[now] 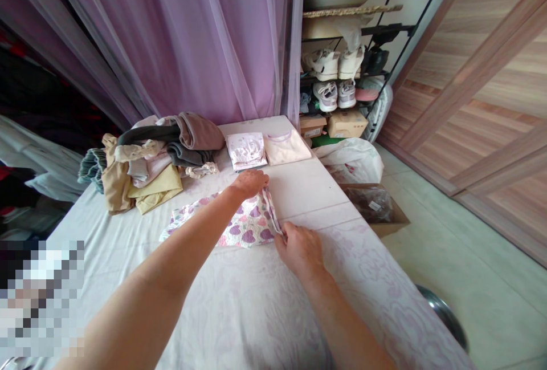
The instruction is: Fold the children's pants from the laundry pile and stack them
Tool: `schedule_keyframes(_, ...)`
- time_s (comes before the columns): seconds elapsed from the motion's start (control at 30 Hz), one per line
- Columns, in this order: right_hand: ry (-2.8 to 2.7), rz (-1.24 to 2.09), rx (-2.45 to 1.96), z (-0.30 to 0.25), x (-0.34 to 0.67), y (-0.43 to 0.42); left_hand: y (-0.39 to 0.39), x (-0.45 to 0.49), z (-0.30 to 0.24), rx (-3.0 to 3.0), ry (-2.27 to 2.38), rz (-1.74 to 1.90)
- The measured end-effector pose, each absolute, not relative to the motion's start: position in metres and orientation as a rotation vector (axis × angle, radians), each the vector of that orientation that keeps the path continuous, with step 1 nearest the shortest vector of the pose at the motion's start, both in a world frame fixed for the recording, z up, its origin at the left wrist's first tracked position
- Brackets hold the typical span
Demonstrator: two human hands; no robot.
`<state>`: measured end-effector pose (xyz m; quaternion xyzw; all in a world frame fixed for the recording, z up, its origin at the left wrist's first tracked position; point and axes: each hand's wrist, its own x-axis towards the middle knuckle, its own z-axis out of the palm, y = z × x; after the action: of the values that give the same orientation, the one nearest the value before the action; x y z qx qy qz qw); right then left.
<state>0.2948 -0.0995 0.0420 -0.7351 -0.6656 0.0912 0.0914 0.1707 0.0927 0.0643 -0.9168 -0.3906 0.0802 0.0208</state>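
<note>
A white garment printed with purple and pink hearts (pixel 243 224) lies folded over on the pale bed sheet (pixel 239 313). My left hand (pixel 250 183) grips its upper folded edge, and my right hand (pixel 300 250) pinches the lower corner of that edge. Beyond them lie two neatly folded pieces: a white printed garment (pixel 245 150) and a pale pink top (pixel 287 147). A loose heap of clothes (pixel 149 162) in brown, grey and yellow sits to the left of my left hand.
A lilac curtain (pixel 213 33) hangs behind the bed. To the right are a black rack holding sneakers (pixel 337 68), cardboard boxes (pixel 347 123), a white plastic bag (pixel 350 160) and an open box (pixel 371 204). A steel bowl (pixel 442 324) rests on the tiled floor.
</note>
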Motion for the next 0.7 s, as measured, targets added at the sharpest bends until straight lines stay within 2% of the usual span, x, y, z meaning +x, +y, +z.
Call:
schedule_keyframes(0.3, -1.924, 0.238, -2.196, 0.038, 0.294, -0.100, 0.075, 0.166, 0.042, -2.729, -1.281, -0.079)
schedule_keyframes(0.5, -1.898, 0.207, -2.063, 0.030, 0.296, -0.099, 0.067, 0.169, 0.044, -2.670, -1.585, 0.034)
schedule_keyframes(0.7, -1.958, 0.273, -1.965, 0.030, 0.297, -0.099, 0.061, 0.152, 0.040, -2.693, -1.670, -0.169)
